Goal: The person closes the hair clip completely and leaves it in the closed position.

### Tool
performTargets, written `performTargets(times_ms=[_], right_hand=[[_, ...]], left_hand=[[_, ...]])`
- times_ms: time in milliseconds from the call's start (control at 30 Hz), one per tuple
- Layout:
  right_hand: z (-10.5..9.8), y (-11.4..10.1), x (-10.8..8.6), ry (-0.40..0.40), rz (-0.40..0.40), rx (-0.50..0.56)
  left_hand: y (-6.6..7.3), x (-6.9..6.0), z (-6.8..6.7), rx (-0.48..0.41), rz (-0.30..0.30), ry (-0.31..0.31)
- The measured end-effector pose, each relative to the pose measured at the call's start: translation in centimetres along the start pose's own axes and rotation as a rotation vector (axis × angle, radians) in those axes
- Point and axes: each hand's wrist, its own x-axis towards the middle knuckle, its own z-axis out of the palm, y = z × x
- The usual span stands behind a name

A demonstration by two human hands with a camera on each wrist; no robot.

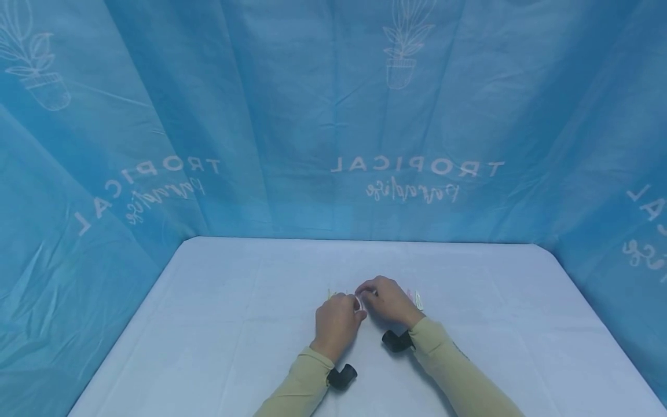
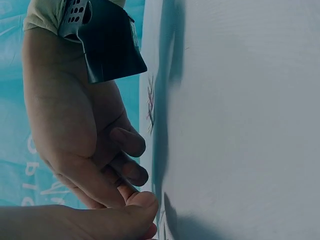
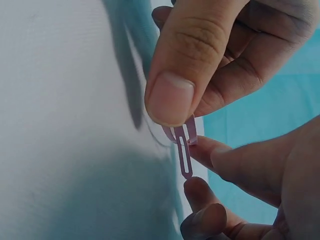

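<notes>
A purple snap hair clip (image 3: 184,155) hangs between both hands in the right wrist view, its flap raised from the frame. My right hand (image 1: 388,301) pinches the clip's upper end, and the thumb (image 3: 172,95) covers that part. From the other side my left hand (image 1: 334,324) grips it by the fingertips, one fingertip (image 3: 197,192) at the narrow lower tip and another behind the frame. In the left wrist view my left hand (image 2: 75,120) and right hand (image 2: 85,222) meet at their fingertips, and the clip is hidden there.
On the white table (image 1: 208,324), a pale green clip (image 1: 418,300) and a pink one (image 1: 409,295) lie right of my hands. Yellowish pieces (image 1: 331,294) show beyond my left hand. Blue printed curtains (image 1: 292,116) hang behind and at both sides.
</notes>
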Motion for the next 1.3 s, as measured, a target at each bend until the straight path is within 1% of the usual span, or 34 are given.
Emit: performTargets(times_ms=[133, 333, 733, 1033, 1300], right_hand=[[-0.1, 0.0, -0.1, 0.024, -0.024, 0.007], [-0.4, -0.3, -0.5, 0.051, -0.007, 0.012], [-0.8, -0.2, -0.5, 0.06, 0.019, 0.025], [-0.8, -0.2, -0.4, 0.074, 0.08, 0.021], [-0.9, -0.2, -0.3, 0.079, 0.112, 0.024]], left_hand=[[-0.1, 0.0, 0.0, -0.015, -0.004, 0.003], [-0.2, 0.1, -0.1, -0.036, -0.021, -0.005], [-0.5, 0.5, -0.6, -0.04, -0.043, -0.009], [-0.9, 0.8, -1.0, -0.061, -0.06, -0.026], [-1.3, 0.9, -1.2, -0.078, -0.048, 0.001]])
